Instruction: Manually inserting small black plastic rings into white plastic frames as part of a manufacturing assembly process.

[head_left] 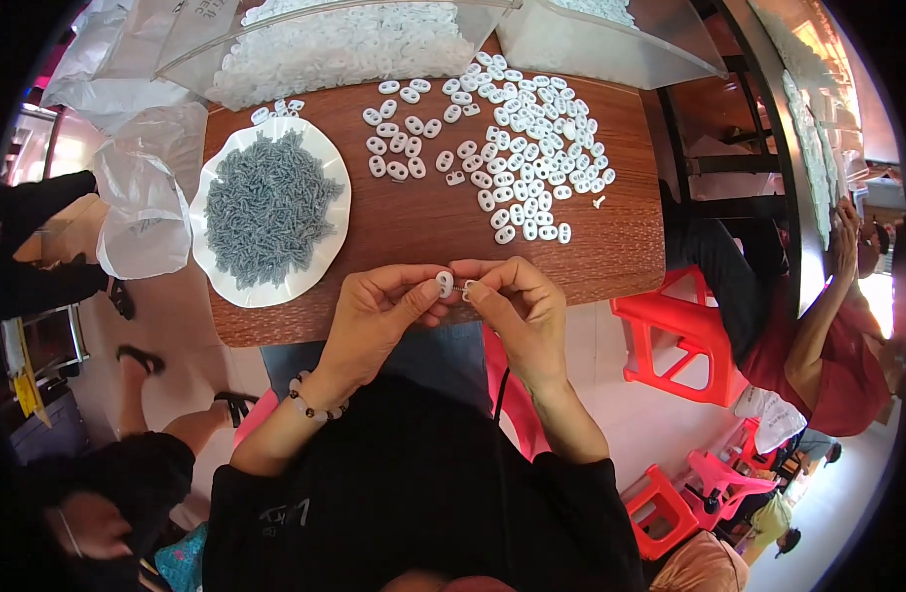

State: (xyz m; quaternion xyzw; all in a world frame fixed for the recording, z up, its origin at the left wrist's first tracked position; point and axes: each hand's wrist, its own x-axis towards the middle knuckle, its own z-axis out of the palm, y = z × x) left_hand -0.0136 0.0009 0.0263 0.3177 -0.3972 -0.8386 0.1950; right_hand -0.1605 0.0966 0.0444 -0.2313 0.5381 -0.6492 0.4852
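Observation:
My left hand (382, 308) pinches a white oval two-hole plastic piece (445, 282) between thumb and fingertips, above the table's near edge. Close against it, my right hand (520, 314) pinches a small white plastic piece (469, 287). A thin ridged part, like a screw or a spring, shows between the two pieces; whether it joins them I cannot tell. Loose two-hole pieces (517, 185) lie spread beyond my hands, mostly to the right. To the left, a white scalloped plate (336, 237) bears a heap of small grey ridged plastic parts (270, 207).
On the brown wooden table (414, 222), a clear bin (344, 59) of white pieces stands at the back, with a second clear bin (601, 49) at its right. A plastic bag (147, 197) hangs by the left edge. A red stool (682, 335) and a seated person are to the right.

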